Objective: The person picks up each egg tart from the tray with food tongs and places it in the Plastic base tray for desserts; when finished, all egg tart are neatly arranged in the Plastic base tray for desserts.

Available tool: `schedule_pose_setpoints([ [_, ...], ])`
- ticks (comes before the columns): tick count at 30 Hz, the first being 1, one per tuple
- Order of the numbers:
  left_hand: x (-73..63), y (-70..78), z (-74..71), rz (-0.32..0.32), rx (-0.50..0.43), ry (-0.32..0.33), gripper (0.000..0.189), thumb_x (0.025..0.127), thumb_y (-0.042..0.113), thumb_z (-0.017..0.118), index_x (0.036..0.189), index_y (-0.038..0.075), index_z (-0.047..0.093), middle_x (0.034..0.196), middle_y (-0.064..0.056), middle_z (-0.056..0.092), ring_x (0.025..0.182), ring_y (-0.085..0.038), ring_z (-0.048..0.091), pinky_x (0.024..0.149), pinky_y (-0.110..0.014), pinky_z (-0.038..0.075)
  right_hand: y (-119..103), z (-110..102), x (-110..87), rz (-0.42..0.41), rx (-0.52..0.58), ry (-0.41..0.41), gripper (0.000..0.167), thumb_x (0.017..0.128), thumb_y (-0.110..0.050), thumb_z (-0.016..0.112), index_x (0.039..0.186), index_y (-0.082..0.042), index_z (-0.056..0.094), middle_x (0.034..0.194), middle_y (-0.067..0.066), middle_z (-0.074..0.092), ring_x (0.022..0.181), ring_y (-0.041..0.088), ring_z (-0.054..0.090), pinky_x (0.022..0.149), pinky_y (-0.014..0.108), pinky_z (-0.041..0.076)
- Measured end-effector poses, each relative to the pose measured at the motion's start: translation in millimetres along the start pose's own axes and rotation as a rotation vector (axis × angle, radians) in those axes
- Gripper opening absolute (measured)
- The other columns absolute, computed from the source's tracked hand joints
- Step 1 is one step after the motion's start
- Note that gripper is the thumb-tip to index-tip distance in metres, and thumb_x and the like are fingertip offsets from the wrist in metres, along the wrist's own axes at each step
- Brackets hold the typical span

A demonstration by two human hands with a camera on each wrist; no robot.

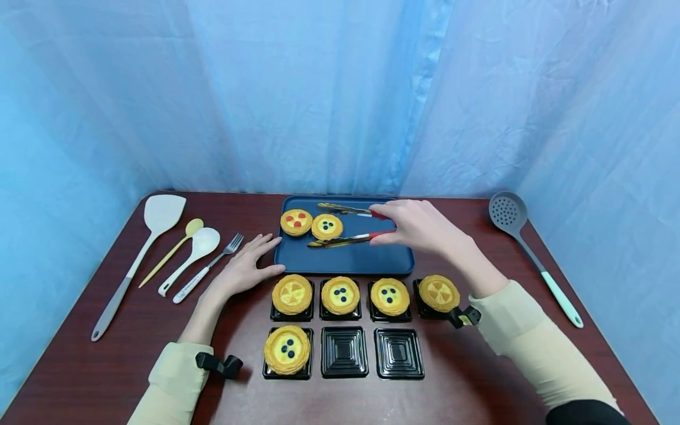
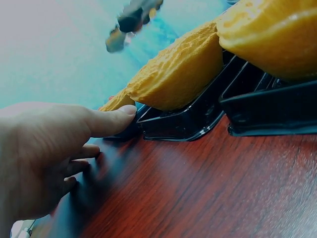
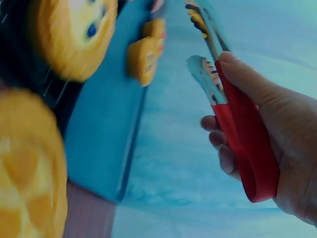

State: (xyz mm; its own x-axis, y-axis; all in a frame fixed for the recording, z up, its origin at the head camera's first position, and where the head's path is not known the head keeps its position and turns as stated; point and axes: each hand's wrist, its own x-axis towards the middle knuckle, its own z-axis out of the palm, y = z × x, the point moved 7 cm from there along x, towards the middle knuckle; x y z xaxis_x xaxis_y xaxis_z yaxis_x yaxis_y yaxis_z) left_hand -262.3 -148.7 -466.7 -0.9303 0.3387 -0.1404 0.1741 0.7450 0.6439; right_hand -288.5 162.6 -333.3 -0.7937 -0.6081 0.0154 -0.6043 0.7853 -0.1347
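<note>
Head view | right hand (image 1: 414, 223) grasped red-handled tongs (image 3: 245, 126), spread above the blue tray (image 1: 366, 260) | left hand (image 1: 249, 265), relaxed, apparently touched its left edge | judged done: five egg tarts (image 1: 287, 350) in black containers (image 1: 344, 352) before it | left: two lay on it, two containers stood unfilled

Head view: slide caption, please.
Right hand holds red-handled tongs open over a blue tray with two egg tarts, left hand at the tray's edge.

Red-handled tongs (image 3: 250, 141) — blue tray (image 1: 366, 258)
</note>
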Motion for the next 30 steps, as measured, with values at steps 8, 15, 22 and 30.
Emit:
schedule_pose_setpoints([
  [8, 0.7, 0.5, 1.0, 0.02, -0.017, -0.006, 0.076, 0.1, 0.042, 0.067, 0.163, 0.015, 0.034, 0.171, -0.021, 0.021, 0.161, -0.044, 0.009, 0.123, -0.073, 0.014, 24.6, 15.1, 20.7, 0.028, -0.067, -0.087, 0.073, 0.086, -0.061, 0.075, 0.142, -0.015, 0.063, 0.131, 0.007, 0.071, 0.094, 0.022, 0.073, 0.068, 0.037, 0.057],
  [15, 0.7, 1.6, 1.1, 0.013, -0.019, -0.004, 0.076, 0.099, 0.042, 0.067, 0.163, 0.015, 0.034, 0.171, -0.02, 0.021, 0.161, -0.044, 0.008, 0.123, -0.074, 0.013, 36.3, 26.1, 30.3, 0.028, -0.093, -0.126, 0.066, 0.087, -0.057, 0.076, 0.137, -0.015, 0.065, 0.125, 0.006, 0.072, 0.071, 0.014, 0.062, 0.055, 0.029, 0.045],
  [22, 0.7, 1.4, 1.6, 0.004, -0.009, -0.001, 0.077, 0.099, 0.043, 0.067, 0.163, 0.016, 0.034, 0.172, -0.02, 0.021, 0.161, -0.044, 0.008, 0.123, -0.074, 0.013, 37.0, 31.6, 34.7, -0.008, -0.114, -0.13, 0.057, 0.089, -0.055, 0.076, 0.129, -0.015, 0.067, 0.113, 0.005, 0.074, 0.066, 0.014, 0.058, 0.053, 0.029, 0.042],
  [30, 0.2, 4.6, 0.3, 0.017, -0.01, -0.003, 0.076, 0.099, 0.043, 0.067, 0.162, 0.015, 0.035, 0.171, -0.021, 0.022, 0.161, -0.044, 0.01, 0.122, -0.074, 0.015, 32.8, 29.7, 34.9, -0.039, -0.148, -0.115, 0.052, 0.09, -0.053, 0.075, 0.125, -0.016, 0.069, 0.103, 0.002, 0.073, 0.064, 0.013, 0.056, 0.051, 0.029, 0.041],
])
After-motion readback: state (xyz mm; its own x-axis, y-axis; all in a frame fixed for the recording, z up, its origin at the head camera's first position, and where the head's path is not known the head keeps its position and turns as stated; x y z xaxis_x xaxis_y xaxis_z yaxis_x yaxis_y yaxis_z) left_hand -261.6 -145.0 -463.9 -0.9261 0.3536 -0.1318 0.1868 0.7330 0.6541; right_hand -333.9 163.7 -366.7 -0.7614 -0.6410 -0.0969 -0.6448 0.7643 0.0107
